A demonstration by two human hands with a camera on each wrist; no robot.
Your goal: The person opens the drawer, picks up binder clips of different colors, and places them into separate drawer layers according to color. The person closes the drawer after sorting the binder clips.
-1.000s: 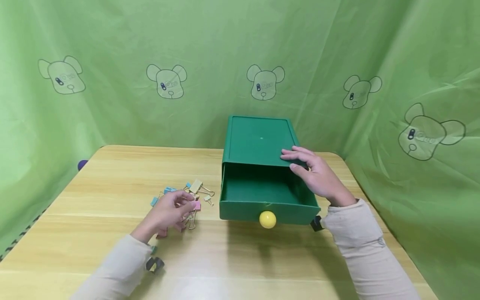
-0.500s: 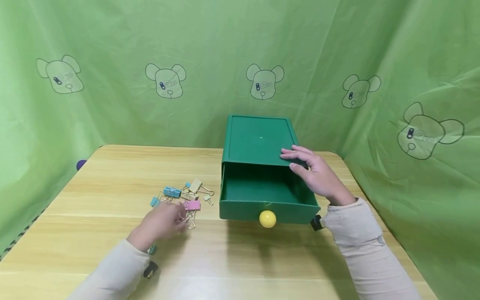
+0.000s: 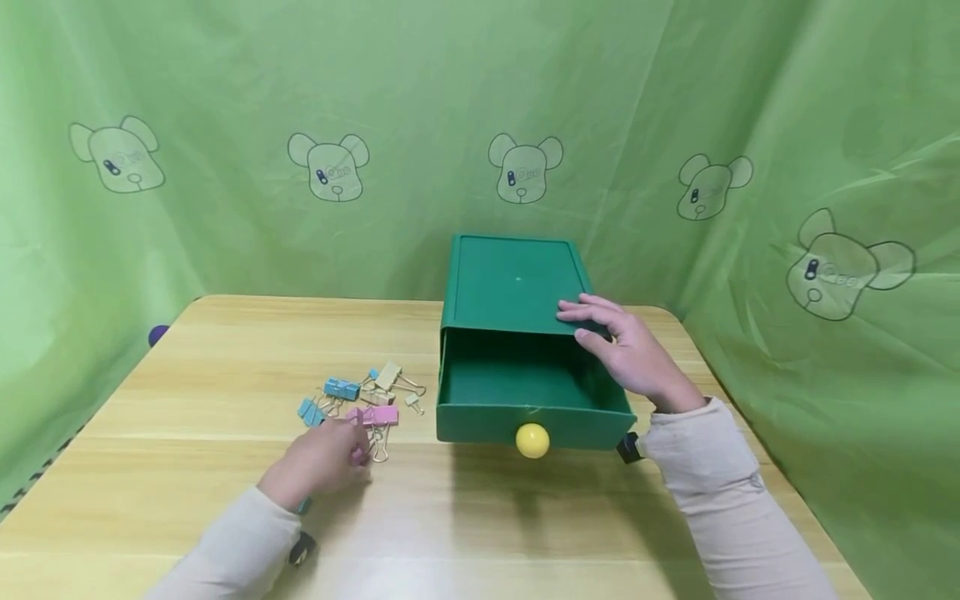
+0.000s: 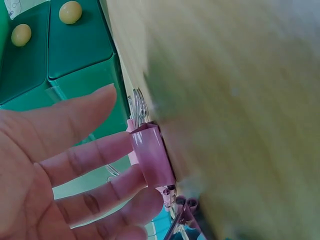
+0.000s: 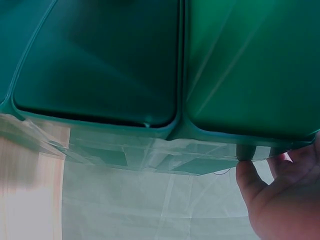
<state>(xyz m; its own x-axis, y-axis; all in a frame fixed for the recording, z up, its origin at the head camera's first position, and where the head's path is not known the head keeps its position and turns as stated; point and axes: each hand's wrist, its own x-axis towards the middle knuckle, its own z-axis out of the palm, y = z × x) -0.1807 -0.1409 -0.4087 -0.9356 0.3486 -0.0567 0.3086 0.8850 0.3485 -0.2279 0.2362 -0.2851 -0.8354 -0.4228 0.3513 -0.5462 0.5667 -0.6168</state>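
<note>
1. One green cloth [image 3: 420, 75] with outlined animal heads hangs around the far, left and right sides of the bench.
2. The wood-grain bench [image 3: 187, 383] has its left edge well apart from the clips. Wood shows in a strip between them and the drawer case, and more broadly on the near side.
3. The green drawer case [image 3: 517, 279] sits right of the clips. Its drawer [image 3: 480, 422] juts toward the person, a yellow knob [image 3: 532, 441] on its front.
4. The right hand [image 3: 633, 354] rests on the case's front right corner, fingers spread along the top, thumb by the front edge.
5. The left hand [image 3: 322, 462] is low over the near side of the clips; its thumb stands apart from the fingers.
6. The pink clip [image 4: 152, 157] lies at those fingers' tips: the index fingertip meets its side, while the thumb is off it. In the left wrist view its long axis runs steeply, leaning from upper left to lower right. Whose wire handles show behind it, I cannot tell.
7. Just beyond, another pink clip [image 3: 385, 415] lies lengthwise left to right, handles toward the person. Blue clips [image 3: 342, 389] and cream clips [image 3: 388, 376] lie farther back.
</note>
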